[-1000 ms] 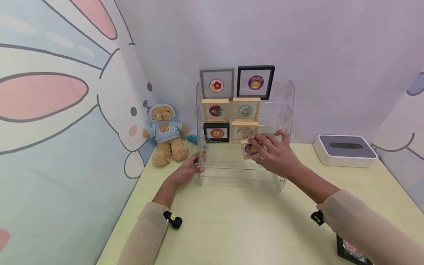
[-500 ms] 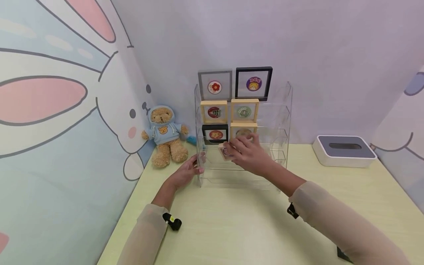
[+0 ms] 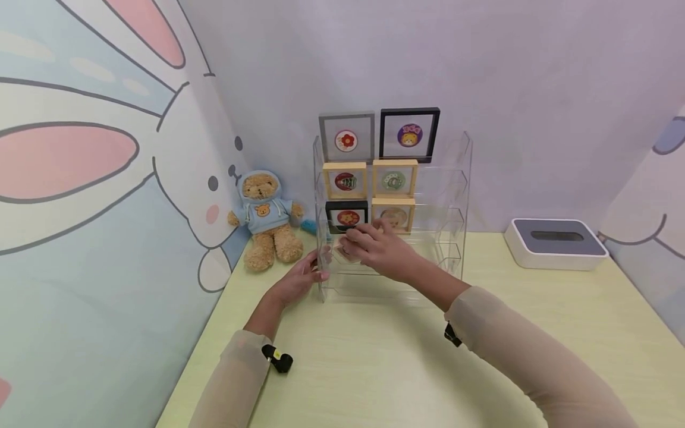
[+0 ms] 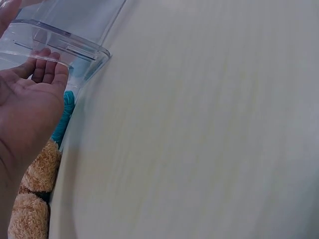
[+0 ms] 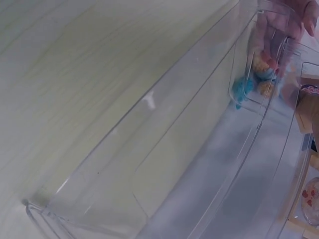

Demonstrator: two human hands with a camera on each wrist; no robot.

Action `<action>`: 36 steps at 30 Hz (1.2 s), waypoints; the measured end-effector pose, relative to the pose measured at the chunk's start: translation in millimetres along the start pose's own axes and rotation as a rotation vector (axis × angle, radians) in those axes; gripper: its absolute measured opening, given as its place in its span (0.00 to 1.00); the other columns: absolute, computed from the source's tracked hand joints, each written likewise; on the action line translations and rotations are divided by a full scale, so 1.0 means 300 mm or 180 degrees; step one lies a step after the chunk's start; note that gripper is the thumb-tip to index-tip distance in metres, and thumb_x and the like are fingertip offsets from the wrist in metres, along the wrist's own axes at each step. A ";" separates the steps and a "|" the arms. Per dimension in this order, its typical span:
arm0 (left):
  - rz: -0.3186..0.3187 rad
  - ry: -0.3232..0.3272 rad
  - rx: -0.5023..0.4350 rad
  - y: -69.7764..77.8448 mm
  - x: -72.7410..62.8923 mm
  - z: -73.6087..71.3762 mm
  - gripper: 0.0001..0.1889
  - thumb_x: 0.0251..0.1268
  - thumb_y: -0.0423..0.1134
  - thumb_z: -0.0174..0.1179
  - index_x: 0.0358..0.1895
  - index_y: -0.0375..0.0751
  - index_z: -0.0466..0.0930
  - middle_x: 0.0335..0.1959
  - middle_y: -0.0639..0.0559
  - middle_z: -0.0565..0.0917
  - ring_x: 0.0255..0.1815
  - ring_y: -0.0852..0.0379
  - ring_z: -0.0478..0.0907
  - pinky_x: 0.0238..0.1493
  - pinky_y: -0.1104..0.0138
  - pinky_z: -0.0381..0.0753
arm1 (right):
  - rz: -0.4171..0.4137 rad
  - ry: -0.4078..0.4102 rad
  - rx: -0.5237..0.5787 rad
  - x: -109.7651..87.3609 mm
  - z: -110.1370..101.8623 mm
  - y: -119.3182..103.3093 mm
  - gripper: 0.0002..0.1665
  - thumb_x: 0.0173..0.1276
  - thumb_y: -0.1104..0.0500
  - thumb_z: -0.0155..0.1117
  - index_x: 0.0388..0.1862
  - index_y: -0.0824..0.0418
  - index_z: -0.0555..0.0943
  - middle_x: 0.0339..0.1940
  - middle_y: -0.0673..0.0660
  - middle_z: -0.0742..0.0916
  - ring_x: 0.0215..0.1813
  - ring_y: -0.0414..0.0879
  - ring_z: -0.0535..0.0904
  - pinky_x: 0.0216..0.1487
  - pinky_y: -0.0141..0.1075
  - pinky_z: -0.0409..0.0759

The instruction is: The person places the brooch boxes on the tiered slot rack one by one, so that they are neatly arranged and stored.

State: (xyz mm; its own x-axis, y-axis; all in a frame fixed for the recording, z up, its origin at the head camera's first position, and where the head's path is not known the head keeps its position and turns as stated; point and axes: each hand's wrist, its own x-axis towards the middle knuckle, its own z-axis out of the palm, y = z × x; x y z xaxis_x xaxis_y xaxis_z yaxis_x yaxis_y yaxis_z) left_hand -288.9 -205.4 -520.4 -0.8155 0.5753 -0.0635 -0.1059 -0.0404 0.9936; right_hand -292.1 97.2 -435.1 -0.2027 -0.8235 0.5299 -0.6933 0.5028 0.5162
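A clear acrylic display rack (image 3: 393, 288) with stepped tiers stands on the table. My left hand (image 3: 294, 282) grips its left side panel, thumb in front and fingers behind. My right hand (image 3: 387, 252) pinches a small light-wood frame (image 3: 344, 254) at the left of the tier below the filled rows; the fingers cover much of it. Directly above are a small black frame (image 3: 346, 230) and a wooden frame (image 3: 393, 203). Higher sit two wooden frames, one with a red badge (image 3: 345, 181), one with a green badge (image 3: 393, 180). A grey frame (image 3: 346, 115) and larger black frame (image 3: 409, 111) top the rack.
Left of the rack, a teddy bear (image 3: 264, 211) in a blue hoodie leans by the wall, with a small blue object (image 3: 308, 226) beside it. A white tissue box (image 3: 556, 255) stands at the right. Patterned walls border the pale table (image 3: 364, 362).
My right hand has carried the small wooden frame leftward across the rack, from below the right column to below the small black frame. My left hand stays on the side panel.
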 end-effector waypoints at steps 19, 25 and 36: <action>-0.0005 -0.0010 -0.0022 -0.008 -0.002 0.000 0.53 0.80 0.46 0.69 0.93 0.44 0.39 0.93 0.39 0.48 0.94 0.42 0.40 0.89 0.42 0.45 | -0.0033 -0.0384 -0.0022 0.030 -0.008 -0.021 0.28 0.77 0.60 0.75 0.75 0.54 0.84 0.64 0.55 0.85 0.60 0.54 0.78 0.58 0.50 0.82; -0.0002 -0.0023 0.0007 -0.009 -0.002 0.001 0.53 0.80 0.46 0.68 0.93 0.44 0.38 0.93 0.39 0.47 0.94 0.42 0.39 0.89 0.44 0.47 | -0.0021 -0.0297 0.0077 0.027 -0.003 -0.016 0.25 0.78 0.62 0.74 0.72 0.56 0.85 0.63 0.56 0.85 0.60 0.54 0.79 0.57 0.48 0.83; -0.0057 0.0067 -0.0002 -0.005 0.000 0.001 0.54 0.79 0.44 0.68 0.93 0.44 0.37 0.93 0.39 0.45 0.94 0.40 0.38 0.91 0.41 0.39 | -0.0008 -0.0356 0.0107 0.001 -0.017 -0.034 0.27 0.79 0.49 0.74 0.73 0.55 0.85 0.65 0.53 0.88 0.61 0.51 0.82 0.58 0.50 0.82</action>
State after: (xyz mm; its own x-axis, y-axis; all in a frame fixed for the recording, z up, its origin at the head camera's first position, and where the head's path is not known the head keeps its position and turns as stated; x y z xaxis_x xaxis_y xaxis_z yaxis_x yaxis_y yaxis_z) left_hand -288.6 -205.0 -522.1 -0.8253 0.5585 -0.0833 -0.1210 -0.0307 0.9922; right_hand -281.6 93.2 -436.8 -0.2754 -0.8499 0.4493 -0.7164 0.4931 0.4935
